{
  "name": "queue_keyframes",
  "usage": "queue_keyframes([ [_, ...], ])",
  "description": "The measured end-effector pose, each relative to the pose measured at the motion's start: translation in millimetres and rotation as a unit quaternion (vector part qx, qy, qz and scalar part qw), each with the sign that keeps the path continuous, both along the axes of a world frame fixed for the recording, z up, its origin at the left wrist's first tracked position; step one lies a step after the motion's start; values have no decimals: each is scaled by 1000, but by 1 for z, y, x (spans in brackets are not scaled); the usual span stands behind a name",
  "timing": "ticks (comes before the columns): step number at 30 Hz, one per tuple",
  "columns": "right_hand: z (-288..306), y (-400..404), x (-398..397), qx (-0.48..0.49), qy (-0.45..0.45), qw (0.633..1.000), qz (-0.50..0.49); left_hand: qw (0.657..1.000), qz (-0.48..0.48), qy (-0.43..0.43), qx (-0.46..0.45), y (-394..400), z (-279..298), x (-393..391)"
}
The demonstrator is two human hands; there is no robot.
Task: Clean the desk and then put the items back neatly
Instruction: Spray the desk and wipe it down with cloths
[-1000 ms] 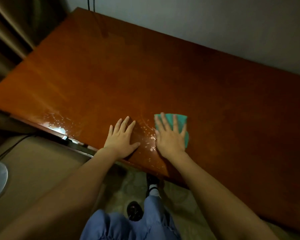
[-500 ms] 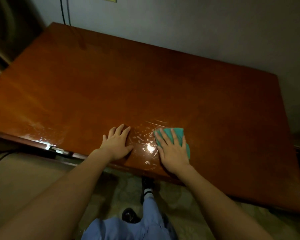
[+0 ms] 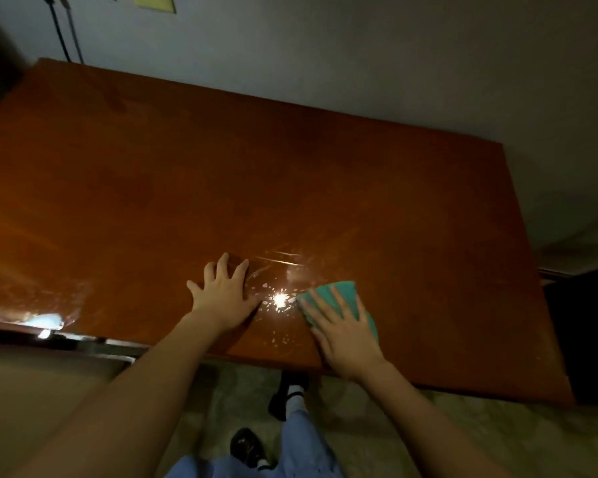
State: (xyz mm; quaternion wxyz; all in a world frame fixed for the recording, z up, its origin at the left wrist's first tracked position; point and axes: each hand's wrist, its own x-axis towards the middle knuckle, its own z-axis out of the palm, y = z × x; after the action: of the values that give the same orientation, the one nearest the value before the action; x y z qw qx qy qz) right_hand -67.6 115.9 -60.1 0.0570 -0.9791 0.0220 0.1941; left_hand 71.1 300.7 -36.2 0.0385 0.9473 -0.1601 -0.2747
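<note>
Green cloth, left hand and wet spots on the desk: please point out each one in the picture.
green cloth [image 3: 346,290]: head view, far edge showing beyond the fingers.
left hand [image 3: 225,298]: head view, back of the hand.
wet spots [image 3: 281,300]: head view, bright glint between the hands.

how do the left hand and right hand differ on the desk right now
The left hand lies flat on the bare desk; the right hand presses the green cloth. The left hand sits left of the wet droplets, the right hand right of them. Both have straight, spread fingers near the front edge.
</note>
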Motion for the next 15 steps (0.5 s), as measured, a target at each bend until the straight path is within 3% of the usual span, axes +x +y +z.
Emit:
queue_keyframes([
  [6,-5,-20,67,12,-31,986,-160,999,-26,-5,19,-9,-9,9],
  [8,-6,-8,91,28,-38,984,-174,999,-40,-1,19,-9,-12,17],
  [15,-4,-9,86,15,-37,998,39,999,-38,14,11,-45,-9,58],
])
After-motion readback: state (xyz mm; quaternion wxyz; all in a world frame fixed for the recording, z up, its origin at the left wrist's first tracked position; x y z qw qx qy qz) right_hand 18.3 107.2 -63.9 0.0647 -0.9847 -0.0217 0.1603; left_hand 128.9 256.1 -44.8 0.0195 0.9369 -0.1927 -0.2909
